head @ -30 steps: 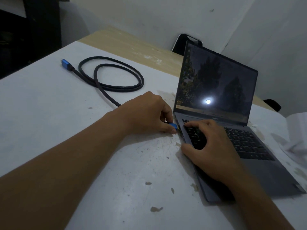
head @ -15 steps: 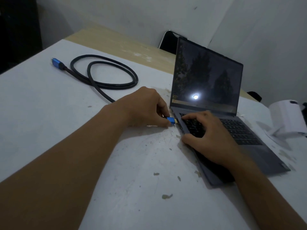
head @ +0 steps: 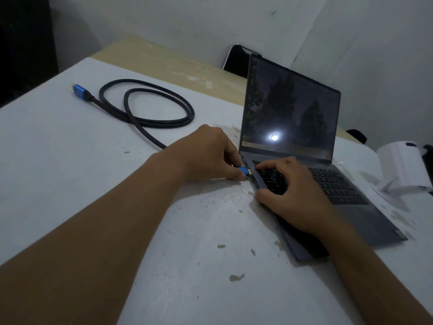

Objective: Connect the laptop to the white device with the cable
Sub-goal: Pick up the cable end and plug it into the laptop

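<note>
At laptop (head: 328, 184) left edge | left hand (head: 206, 156) pinches cable plug (head: 242, 170); right hand (head: 297, 195) flat, gripping nothing

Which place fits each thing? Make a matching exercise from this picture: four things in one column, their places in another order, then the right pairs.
Things:
1. left hand
2. right hand
3. free cable plug
4. white device

Places:
A. on the laptop keyboard
B. far left of the table
C. right of the laptop
D. holding the blue plug at the laptop's left edge

Pairs: 1-D, 2-A, 3-B, 4-C
</note>
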